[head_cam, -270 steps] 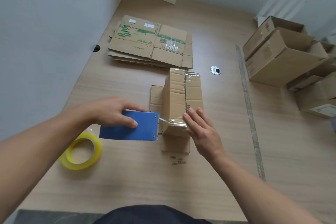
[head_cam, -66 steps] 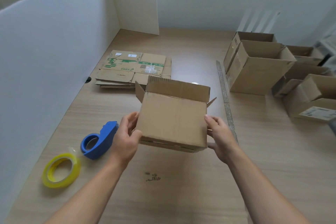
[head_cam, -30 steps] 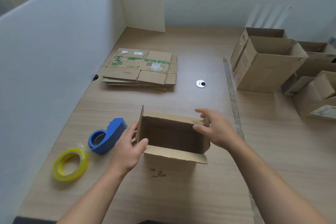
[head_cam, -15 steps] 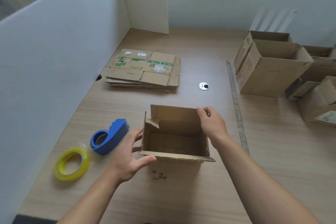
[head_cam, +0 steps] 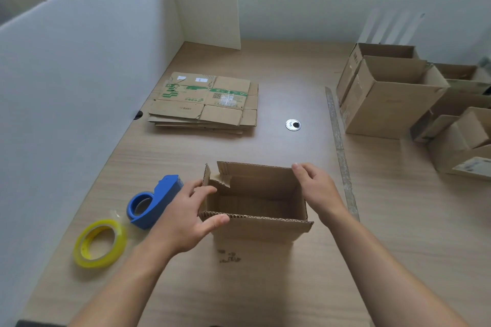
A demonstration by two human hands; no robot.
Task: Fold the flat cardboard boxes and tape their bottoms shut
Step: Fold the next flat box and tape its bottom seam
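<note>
The open brown cardboard box (head_cam: 255, 229) looks light and bendy, so the spread left hand (head_cam: 190, 216) steadies one side wall while the right hand (head_cam: 320, 191) curls over the other.

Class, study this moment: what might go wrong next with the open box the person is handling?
1. The open brown cardboard box has a torn far-left top flap; the left hand touching the wall beside it may rip it further.
2. The blue tape dispenser lies right beside that hand, so shifting the box could knock it into the yellow tape roll.
</note>
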